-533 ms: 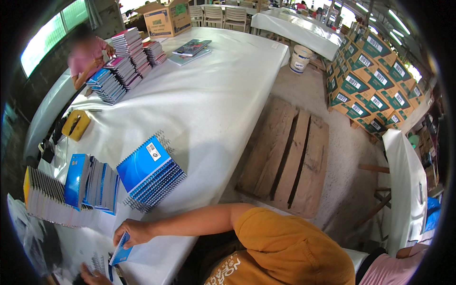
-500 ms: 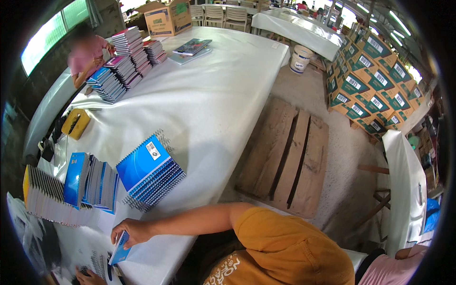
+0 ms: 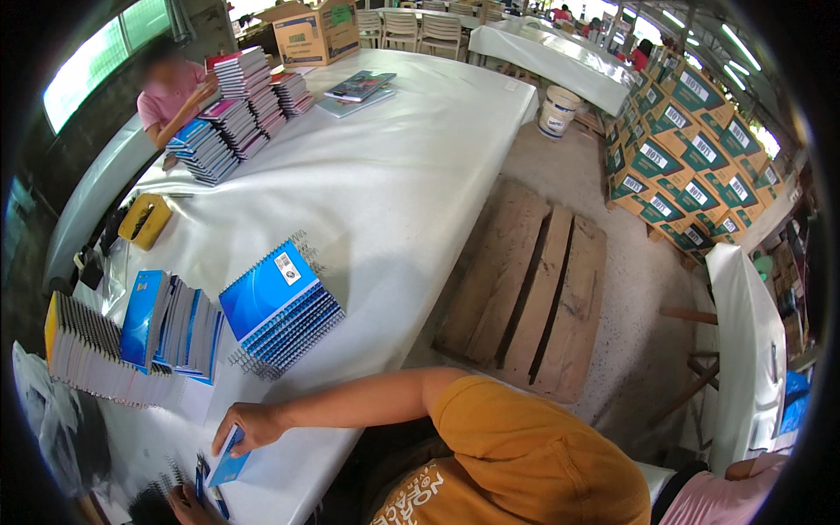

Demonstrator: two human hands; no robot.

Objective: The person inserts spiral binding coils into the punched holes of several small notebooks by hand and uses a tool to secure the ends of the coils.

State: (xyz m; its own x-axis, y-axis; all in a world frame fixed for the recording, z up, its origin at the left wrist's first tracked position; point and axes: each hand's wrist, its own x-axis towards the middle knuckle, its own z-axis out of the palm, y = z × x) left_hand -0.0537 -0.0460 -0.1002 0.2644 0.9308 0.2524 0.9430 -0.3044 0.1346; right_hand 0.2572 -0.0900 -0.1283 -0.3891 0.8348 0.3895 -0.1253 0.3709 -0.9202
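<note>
My right hand (image 3: pixel 250 426) grips a small blue notebook (image 3: pixel 231 465), held tilted on edge over the near end of the white-covered table. At the lower edge my left hand (image 3: pixel 187 506) shows only in part, its fingers curled; what they hold is hidden. Loose dark wire spirals (image 3: pixel 156 499) lie beside it. A dark, thin-handled tool (image 3: pixel 203 477) sits between my two hands; its kind is not clear. Beyond them a pile of blue spiral notebooks (image 3: pixel 278 302) has wire coils sticking out along its edges. Left of that stand upright blue notebooks (image 3: pixel 145 319).
Yellow-edged spiral notebooks (image 3: pixel 83 350) line the left side, near a yellow pouch (image 3: pixel 146 220). Across the table (image 3: pixel 376 175) a person in pink (image 3: pixel 166 101) sits behind stacked notebooks (image 3: pixel 241 87) and a carton (image 3: pixel 317 35). A wooden pallet (image 3: pixel 525 289) and stacked boxes (image 3: pixel 691 157) are to the right.
My right hand has shifted slightly right with the small blue notebook. My left hand has come further into view, moving right. The person in pink has raised a hand beside the stacks.
</note>
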